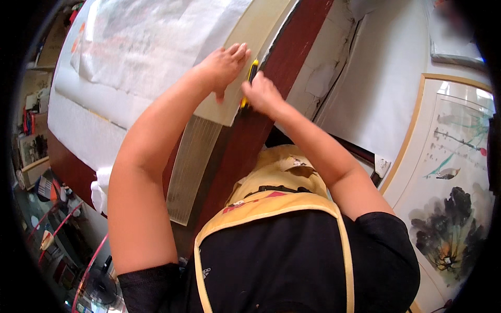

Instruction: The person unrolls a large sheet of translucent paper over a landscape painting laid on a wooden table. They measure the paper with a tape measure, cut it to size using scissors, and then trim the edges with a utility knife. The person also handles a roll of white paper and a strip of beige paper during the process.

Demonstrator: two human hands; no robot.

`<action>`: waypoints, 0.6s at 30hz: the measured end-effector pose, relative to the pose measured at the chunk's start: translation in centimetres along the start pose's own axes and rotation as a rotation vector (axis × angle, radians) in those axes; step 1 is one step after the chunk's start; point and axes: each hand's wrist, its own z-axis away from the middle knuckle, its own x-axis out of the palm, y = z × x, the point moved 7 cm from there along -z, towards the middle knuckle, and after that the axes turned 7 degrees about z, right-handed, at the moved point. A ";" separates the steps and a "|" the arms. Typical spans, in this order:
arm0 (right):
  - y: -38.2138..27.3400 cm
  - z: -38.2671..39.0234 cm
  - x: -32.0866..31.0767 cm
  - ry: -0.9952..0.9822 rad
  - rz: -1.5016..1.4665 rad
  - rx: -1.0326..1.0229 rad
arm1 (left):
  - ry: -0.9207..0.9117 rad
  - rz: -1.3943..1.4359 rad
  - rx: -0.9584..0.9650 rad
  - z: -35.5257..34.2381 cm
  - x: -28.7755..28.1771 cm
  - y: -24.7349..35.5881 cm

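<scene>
My right hand (263, 94) is closed around a yellow and black utility knife (253, 70), at the right edge of a long beige flat strip (261, 28). Which way the blade points and where it touches cannot be made out. Flat on that strip lies my left hand (225, 67), its fingers stretched and its thumb spread toward me. White paper sheets (141, 47) lie to the left of the strip, partly running under it. A narrow white paper edge shows along the strip's far right side.
Nearer to me, a clear ruled strip (195, 172) lies on the dark red table (245, 143). To the right stand a large pale panel (376, 78) and a framed ink painting (454, 208). Cluttered shelves (34, 125) and a black fan (102, 287) are at left.
</scene>
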 end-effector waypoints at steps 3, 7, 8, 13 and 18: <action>-1.6 7.0 5.5 -0.234 -0.045 -0.012 | 0.009 -0.014 -0.014 0.2 0.0 -0.1; -2.9 14.6 13.1 -0.434 -0.022 -0.109 | 0.000 0.001 -0.016 0.3 0.1 0.0; -3.2 16.3 14.7 -0.513 -0.016 -0.131 | -0.003 0.002 -0.025 0.2 0.3 0.0; -2.8 17.6 13.8 -0.780 -0.040 -0.237 | -0.035 -0.027 -0.054 0.2 0.4 0.1; 1.4 12.0 4.8 -0.505 -0.645 -0.044 | -0.083 0.000 -0.063 0.5 0.0 0.1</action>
